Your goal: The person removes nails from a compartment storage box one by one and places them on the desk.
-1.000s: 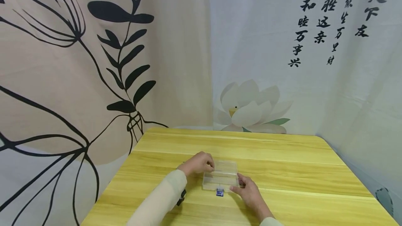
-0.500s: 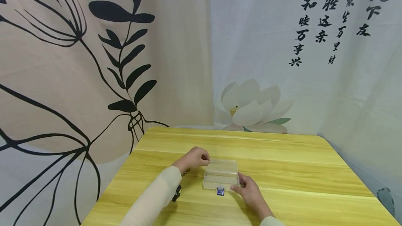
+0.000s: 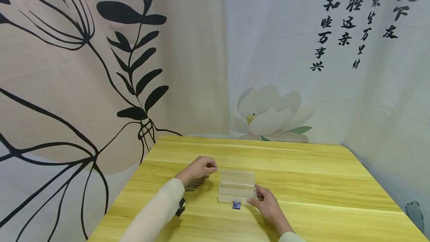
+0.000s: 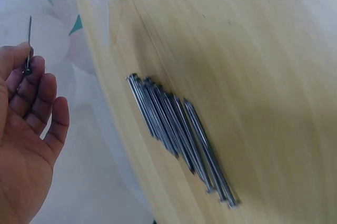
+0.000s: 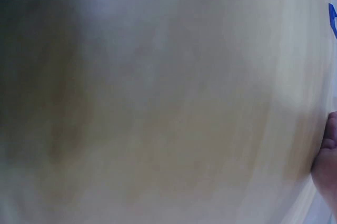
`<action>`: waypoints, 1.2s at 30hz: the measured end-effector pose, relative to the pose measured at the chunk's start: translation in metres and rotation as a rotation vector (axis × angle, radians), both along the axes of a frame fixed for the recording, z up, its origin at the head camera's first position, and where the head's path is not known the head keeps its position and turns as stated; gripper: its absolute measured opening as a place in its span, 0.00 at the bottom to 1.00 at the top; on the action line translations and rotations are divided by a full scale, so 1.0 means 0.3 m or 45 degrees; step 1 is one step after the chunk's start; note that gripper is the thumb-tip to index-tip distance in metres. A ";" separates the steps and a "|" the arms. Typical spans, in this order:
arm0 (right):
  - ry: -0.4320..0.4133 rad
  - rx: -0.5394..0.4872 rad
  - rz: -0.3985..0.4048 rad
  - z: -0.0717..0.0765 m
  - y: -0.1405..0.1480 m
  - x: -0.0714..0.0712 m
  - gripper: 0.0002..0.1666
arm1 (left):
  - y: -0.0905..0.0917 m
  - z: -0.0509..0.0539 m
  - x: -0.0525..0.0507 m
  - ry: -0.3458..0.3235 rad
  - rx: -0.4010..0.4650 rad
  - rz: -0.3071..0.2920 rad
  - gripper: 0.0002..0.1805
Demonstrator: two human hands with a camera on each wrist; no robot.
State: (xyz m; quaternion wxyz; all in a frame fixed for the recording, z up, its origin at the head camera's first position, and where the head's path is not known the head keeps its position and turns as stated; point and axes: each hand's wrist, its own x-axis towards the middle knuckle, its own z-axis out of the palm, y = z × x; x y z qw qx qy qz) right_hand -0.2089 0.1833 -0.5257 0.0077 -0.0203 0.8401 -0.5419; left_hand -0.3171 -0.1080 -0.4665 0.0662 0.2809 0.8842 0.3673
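Observation:
A clear plastic box (image 3: 237,191) lies on the table with its lid swung back and a blue latch (image 3: 236,205) at its front. My right hand (image 3: 267,205) grips the box's right front corner between thumb and fingers. Just left of the lid, my left hand (image 3: 200,167) pinches a thin nail (image 4: 29,32) between thumb and finger, its point directed away from the palm. Beneath the left wrist is a row of several steel nails (image 4: 174,132), side by side on the wood. The right wrist view catches only a part of the right hand (image 5: 329,155).
The yellow wooden table (image 3: 312,182) reaches back to a printed curtain (image 3: 195,66) with plants, a lotus and writing. A black band (image 3: 180,207) is on the left forearm by the cream sleeve.
My left hand has moved left and farther back, from over the box to beside its lid. The nail in its fingers and the row of nails have come into sight. The right hand stays put.

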 end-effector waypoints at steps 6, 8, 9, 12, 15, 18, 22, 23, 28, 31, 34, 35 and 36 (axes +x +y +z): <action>-0.007 -0.014 0.012 0.000 0.001 -0.002 0.44 | -0.071 -0.004 0.009 -0.032 0.055 0.037 0.06; -0.012 -0.019 0.010 0.000 0.000 -0.002 0.44 | -0.096 -0.007 0.012 -0.036 0.065 0.056 0.06; -0.011 -0.019 0.009 0.000 0.000 -0.002 0.44 | -0.108 -0.008 0.014 -0.037 0.066 0.065 0.06; -0.010 -0.022 0.015 -0.002 0.000 -0.004 0.44 | -0.142 -0.007 0.023 -0.012 0.042 0.086 0.06; -0.010 -0.023 0.023 -0.003 0.000 -0.005 0.44 | -0.172 -0.004 0.035 0.005 0.027 0.096 0.05; -0.013 -0.031 0.023 -0.003 0.000 -0.003 0.44 | -0.201 -0.009 0.045 0.003 0.026 0.102 0.06; -0.005 -0.059 0.029 -0.004 -0.003 -0.001 0.43 | -0.240 -0.019 0.064 0.002 0.026 0.101 0.06; -0.004 -0.070 0.032 -0.004 -0.004 -0.001 0.43 | -0.249 -0.022 0.070 0.005 0.025 0.102 0.06; 0.002 -0.086 0.037 -0.006 -0.004 -0.001 0.43 | -0.288 -0.035 0.098 0.002 0.028 0.099 0.05; 0.002 -0.085 0.036 -0.008 -0.003 -0.003 0.43 | -0.309 -0.044 0.116 0.007 0.034 0.087 0.06; 0.003 -0.085 0.030 -0.011 -0.003 -0.004 0.43 | -0.330 -0.057 0.132 -0.002 0.042 0.067 0.06; 0.004 -0.086 0.030 -0.011 -0.003 -0.004 0.43 | -0.336 -0.063 0.137 -0.009 0.044 0.063 0.07; 0.004 -0.086 0.028 -0.012 -0.003 -0.005 0.43 | -0.343 -0.070 0.141 -0.007 0.044 0.057 0.07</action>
